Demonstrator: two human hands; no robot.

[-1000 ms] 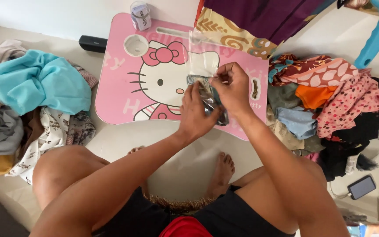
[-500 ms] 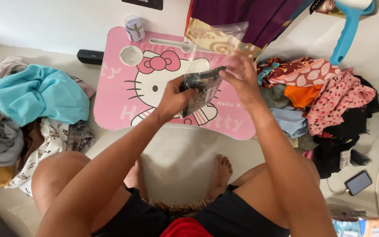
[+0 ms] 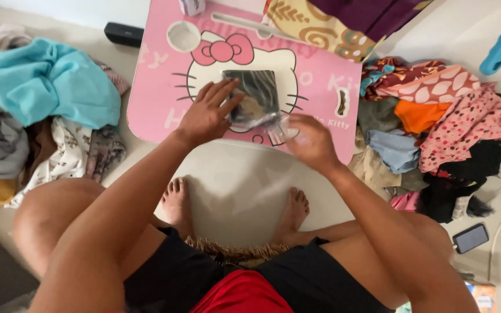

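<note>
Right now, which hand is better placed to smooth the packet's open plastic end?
Likely right. The right hand already sits at the loose clear plastic end of the packet, while the left hand lies flat on the packet, pinning it to the pink table.

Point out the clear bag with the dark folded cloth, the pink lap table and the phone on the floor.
clear bag [image 3: 254, 97], head view, on the dark cloth inside.
pink lap table [image 3: 155, 87], head view, bare left part.
phone [image 3: 470, 237], head view, middle of screen.
</note>
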